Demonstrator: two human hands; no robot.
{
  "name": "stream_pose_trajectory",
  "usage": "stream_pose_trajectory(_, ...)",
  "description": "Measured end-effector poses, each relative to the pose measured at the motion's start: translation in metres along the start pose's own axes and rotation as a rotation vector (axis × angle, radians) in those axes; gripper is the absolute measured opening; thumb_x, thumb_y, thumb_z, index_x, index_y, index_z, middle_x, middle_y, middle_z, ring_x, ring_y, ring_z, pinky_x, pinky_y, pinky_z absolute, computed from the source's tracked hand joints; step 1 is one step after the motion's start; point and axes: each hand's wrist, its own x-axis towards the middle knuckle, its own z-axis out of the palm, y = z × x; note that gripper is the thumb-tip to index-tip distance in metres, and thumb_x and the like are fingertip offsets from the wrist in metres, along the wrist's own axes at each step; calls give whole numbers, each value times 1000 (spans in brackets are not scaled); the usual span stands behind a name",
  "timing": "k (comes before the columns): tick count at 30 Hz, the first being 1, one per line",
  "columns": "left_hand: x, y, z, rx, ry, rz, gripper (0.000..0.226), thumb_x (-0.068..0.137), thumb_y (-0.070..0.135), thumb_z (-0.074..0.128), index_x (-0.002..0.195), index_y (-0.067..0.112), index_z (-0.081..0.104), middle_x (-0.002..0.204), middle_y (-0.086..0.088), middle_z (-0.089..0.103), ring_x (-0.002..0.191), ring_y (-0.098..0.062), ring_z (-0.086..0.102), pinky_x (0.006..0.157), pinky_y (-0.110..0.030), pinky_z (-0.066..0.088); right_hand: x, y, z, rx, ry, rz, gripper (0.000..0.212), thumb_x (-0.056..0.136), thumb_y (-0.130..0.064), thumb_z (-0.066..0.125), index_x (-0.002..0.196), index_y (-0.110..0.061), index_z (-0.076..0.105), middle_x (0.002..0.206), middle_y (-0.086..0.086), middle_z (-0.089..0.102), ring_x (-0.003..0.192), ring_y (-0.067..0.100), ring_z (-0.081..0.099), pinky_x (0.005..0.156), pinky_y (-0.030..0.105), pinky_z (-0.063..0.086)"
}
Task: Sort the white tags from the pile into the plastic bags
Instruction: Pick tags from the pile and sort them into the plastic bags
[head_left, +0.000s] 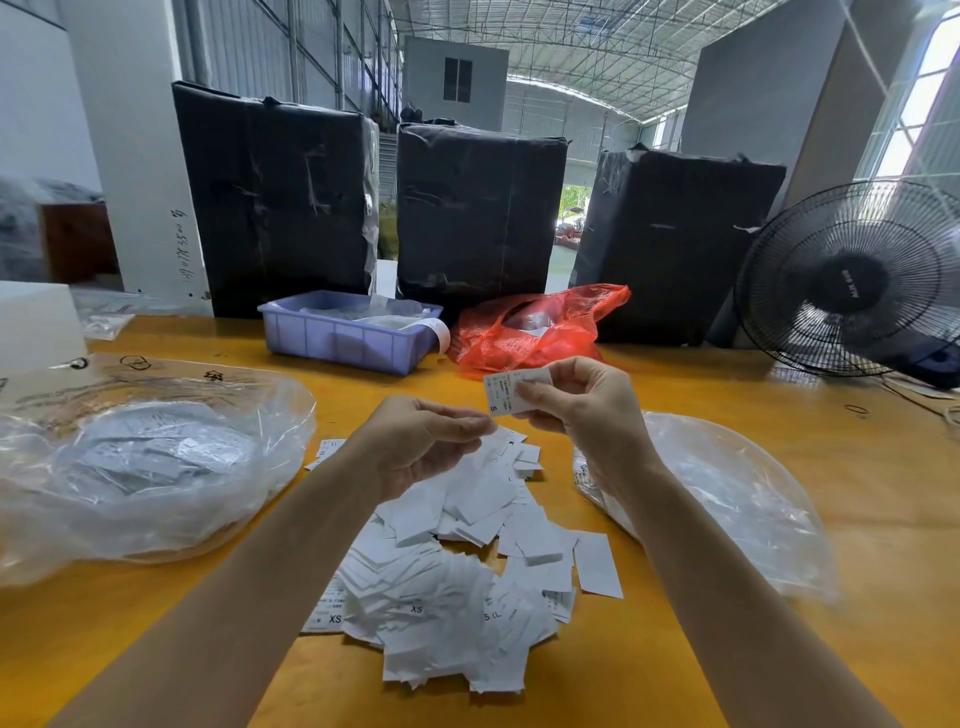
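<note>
1. Right hand (582, 402) is raised above the table (727, 395), thumb and fingers pinching one white tag (506, 391). Tag faces the camera, printed, with "S" near its lower left corner.
2. Left hand (423, 441) is just beside it, slightly lower, fingers curled with tips drawn together near the tag's lower edge. Can't tell if it's pinching anything.
3. Pile of white tags (457, 561) lies loose on the table below and between both forearms. Some lie print-up, "XS" readable.
4. Left plastic bag (150, 467), clear, lies left of the pile with tags inside.
5. Right plastic bag (737, 493), clear, lies right of the pile, partly behind the right forearm.
6. Far side of the table: blue bin (348, 338), red bag (535, 327) beside it, three black wrapped boxes (478, 208) behind, fan (852, 280) at right.
</note>
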Motion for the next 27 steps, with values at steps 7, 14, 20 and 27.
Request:
stream_pose_trajectory(7,0,0,-1,-38,-5,-17,20,50,6,78,69,1,75,77,-13,73,58,-14,67,49,-19,53,-1,-1,1,-8,-18,-20,15,79,-9,73,83,-5,59,78,3,71,69,12,72,56,14,51)
stream_pose_trajectory(14,-1,0,0,-49,1,-21,17,56,4,77,73,-1,74,77,-13,73,57,-15,67,47,-19,52,-1,3,5,-103,-58,-23,16,78,-9,75,83,-5,60,78,1,70,69,10,71,56,16,54)
stream_pose_trajectory(20,-1,2,-1,-73,52,-19,10,71,0,73,80,-2,71,70,-11,72,54,-14,67,44,-18,50,-2,0,3,-116,-142,-1,16,78,-4,74,80,-4,58,76,5,69,60,12,70,51,14,50)
stream_pose_trajectory(27,0,3,-1,-71,68,-29,16,72,7,74,85,-3,70,68,-12,72,57,-15,67,48,-19,52,0,2,-2,-213,-169,10,17,79,-5,74,82,-2,57,75,4,70,63,15,71,58,23,57)
